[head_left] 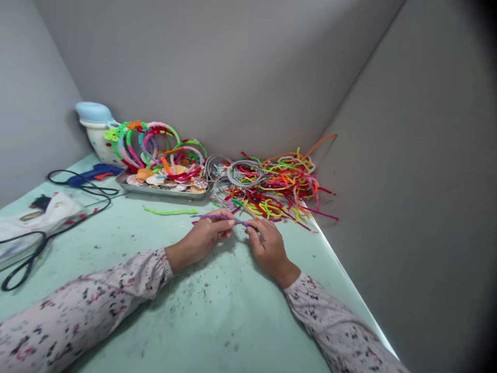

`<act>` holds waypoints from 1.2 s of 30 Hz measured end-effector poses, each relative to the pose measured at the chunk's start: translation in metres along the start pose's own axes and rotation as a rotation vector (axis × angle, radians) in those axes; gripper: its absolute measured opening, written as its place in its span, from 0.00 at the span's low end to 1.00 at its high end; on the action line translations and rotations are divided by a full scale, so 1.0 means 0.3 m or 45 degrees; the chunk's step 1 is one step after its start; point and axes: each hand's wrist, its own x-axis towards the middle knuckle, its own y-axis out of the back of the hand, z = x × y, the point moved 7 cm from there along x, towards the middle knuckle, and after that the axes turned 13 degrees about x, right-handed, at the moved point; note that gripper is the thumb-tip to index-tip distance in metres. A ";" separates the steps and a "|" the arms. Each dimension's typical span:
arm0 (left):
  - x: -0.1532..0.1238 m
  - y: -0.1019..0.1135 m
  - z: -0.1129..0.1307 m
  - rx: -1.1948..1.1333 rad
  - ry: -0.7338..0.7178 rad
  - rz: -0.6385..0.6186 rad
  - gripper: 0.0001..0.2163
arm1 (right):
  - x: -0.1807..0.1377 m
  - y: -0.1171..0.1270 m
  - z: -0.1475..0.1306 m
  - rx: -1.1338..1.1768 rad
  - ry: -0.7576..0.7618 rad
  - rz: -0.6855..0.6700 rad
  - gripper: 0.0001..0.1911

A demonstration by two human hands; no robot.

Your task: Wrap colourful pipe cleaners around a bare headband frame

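A purple pipe cleaner (241, 223) stretches between my two hands above the table. My left hand (205, 235) pinches it between thumb and fingers, with a loose purple end sticking out to the left. On the other side my right hand (267, 246) is closed on the same pipe cleaner near its right part. Whether it is wound around something is too small to make out. A bright green pipe cleaner (171, 211) lies on the table left of my left hand. Just behind my hands is a tangled heap of coloured pipe cleaners (291, 181).
A metal tray (166, 194) holds shells and fuzzy coloured hoops. Coiled grey wire rings (246, 173) lie beside it. Farther left are a blue glue gun (95, 173), a black cord (42, 238), a white plastic bag (50, 220) and a spotted bottle (101, 137). Walls border the table.
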 end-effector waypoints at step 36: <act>-0.012 0.013 0.017 0.890 -0.116 0.131 0.12 | 0.004 -0.030 -0.029 -0.030 0.067 -0.151 0.07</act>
